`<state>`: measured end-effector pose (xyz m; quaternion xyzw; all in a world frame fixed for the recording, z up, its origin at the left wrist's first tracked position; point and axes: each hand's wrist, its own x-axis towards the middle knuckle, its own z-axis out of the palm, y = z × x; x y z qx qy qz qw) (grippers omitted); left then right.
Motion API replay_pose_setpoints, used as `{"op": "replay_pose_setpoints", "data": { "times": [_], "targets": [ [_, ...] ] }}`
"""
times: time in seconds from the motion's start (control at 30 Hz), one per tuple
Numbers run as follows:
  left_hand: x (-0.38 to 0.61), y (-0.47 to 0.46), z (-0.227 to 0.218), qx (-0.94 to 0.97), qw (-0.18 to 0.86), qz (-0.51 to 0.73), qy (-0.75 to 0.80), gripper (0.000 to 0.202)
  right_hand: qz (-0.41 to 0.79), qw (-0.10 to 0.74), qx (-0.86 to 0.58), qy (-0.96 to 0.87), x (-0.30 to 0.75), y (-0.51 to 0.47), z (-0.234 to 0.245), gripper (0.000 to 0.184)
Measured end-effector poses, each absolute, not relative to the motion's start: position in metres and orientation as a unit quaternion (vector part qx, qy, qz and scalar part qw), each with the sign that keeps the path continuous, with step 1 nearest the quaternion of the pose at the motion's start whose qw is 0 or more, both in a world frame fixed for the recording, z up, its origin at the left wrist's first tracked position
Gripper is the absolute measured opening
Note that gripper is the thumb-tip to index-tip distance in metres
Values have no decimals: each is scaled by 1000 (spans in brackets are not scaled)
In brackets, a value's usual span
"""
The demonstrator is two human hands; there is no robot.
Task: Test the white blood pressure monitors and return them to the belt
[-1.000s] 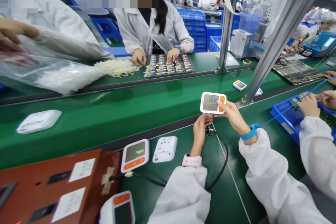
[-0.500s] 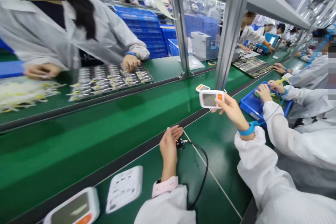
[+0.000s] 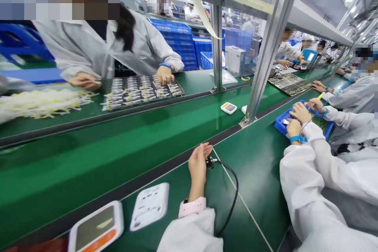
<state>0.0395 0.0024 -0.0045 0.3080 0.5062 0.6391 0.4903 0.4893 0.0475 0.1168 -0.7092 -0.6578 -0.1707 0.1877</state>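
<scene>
Resting on the green table (image 3: 260,173), the left hand (image 3: 197,165) lies with fingers (image 3: 203,150) loosely extended, not closed on anything, fingertips just beside the small black plug (image 3: 210,161) at the end of a black cable (image 3: 233,193) that loops back toward the sleeve. Right hand (image 3: 293,127) reaches over the blue tray (image 3: 280,125) at the table's right edge, blue wrist strap (image 3: 296,138) visible; fingers curled down into the tray, contents under them hidden, so cannot tell whether anything is gripped. A neighbouring person's hands work at the same tray, kept separate. Near the left forearm: a white unit lying face down (image 3: 150,206) and, beside it, a white-and-orange monitor (image 3: 97,228) face up. A further small monitor (image 3: 228,108) sits on the belt near the metal post (image 3: 265,47). Judgement: plug is light, rigid, small; best pinched by its moulded body between thumb and forefinger, not by the cable, which is limp and would flex. Monitor casings look smooth plastic, light; hold by the side edges, off the screen.
</scene>
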Motion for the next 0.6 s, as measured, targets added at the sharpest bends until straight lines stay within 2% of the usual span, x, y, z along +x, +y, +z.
{"op": "replay_pose_setpoints", "data": {
  "times": [0.13,0.27,0.33,0.37,0.43,0.47,0.53,0.6],
  "targets": [
    [40,2,-5,307,497,635,506,54,-105,136,-682,-711,515,55,123,25],
    [40,2,-5,298,500,641,500,55,-118,168,-708,-676,486,41,103,24],
    [41,2,-4,299,502,639,500,55,-133,243,-724,-631,447,32,88,22],
    [41,2,-4,300,503,638,500,54,-132,321,-725,-596,423,28,82,23],
    [41,2,-4,298,504,636,503,55,-59,435,-663,-606,371,28,73,25],
    [41,2,-4,297,505,635,503,55,-22,450,-631,-631,345,32,71,24],
    [41,3,-4,296,505,635,504,54,60,422,-577,-697,294,49,69,22],
    [41,3,-3,297,507,634,503,53,152,355,-545,-744,249,74,68,22]
  ]
}}
